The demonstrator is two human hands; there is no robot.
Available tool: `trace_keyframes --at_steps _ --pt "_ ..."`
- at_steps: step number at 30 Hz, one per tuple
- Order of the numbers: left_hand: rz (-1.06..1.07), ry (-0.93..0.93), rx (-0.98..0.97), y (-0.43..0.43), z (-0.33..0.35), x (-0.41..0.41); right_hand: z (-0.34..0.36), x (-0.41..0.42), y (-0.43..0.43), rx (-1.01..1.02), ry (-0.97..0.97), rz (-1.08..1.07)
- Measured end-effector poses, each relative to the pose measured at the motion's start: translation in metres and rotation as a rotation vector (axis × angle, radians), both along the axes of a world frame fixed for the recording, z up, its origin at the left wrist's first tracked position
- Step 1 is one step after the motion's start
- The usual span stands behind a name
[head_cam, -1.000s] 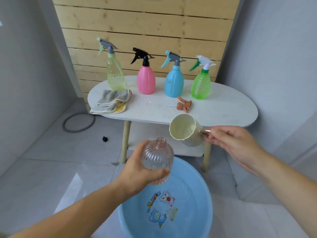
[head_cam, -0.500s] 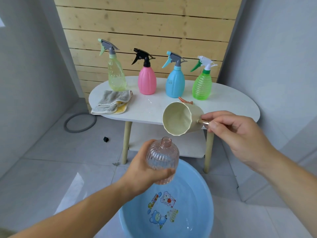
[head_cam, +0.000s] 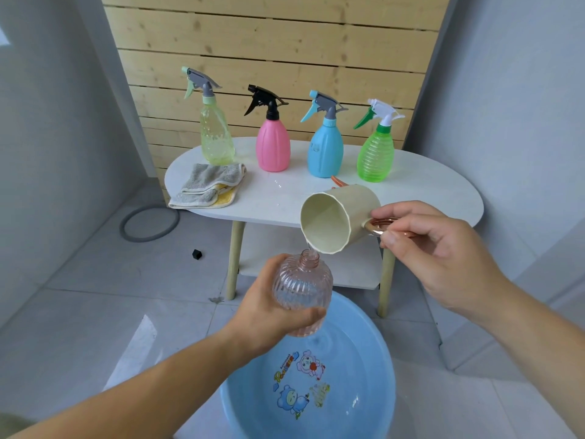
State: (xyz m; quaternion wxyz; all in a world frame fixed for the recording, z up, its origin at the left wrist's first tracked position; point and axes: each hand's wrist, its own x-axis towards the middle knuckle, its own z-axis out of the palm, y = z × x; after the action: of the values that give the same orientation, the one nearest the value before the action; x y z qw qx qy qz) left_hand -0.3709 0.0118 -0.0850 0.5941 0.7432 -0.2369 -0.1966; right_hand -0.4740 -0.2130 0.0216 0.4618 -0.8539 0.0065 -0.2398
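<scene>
Bottle (head_cam: 303,288) gripped by left hand (head_cam: 269,315) | right hand (head_cam: 440,248) pinches cup (head_cam: 335,217) handle | orange sprayer (head_cam: 339,182) mostly hidden behind cup

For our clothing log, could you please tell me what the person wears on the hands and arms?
The left hand and right hand are bare: no gloves, rings or watch. The left forearm and right forearm show no sleeves. An olive patch in the lower left corner may be clothing; I cannot tell.
</scene>
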Motion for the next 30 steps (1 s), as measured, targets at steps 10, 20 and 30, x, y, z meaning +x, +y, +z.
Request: trace_keyframes --at_steps 10,20,30 --pt "0.012 -0.009 0.004 0.0019 0.0006 -0.0014 0.0002 -0.0010 0.0050 -0.060 -0.045 0.000" --pt "0.013 -0.015 0.005 0.0015 0.0002 -0.0021 0.0029 -0.0039 0.0074 -0.166 -0.075 0.009" --pt "0.009 -0.010 0.015 0.0019 -0.0008 -0.0027 0.0006 -0.0046 0.0054 -0.299 -0.139 0.009"
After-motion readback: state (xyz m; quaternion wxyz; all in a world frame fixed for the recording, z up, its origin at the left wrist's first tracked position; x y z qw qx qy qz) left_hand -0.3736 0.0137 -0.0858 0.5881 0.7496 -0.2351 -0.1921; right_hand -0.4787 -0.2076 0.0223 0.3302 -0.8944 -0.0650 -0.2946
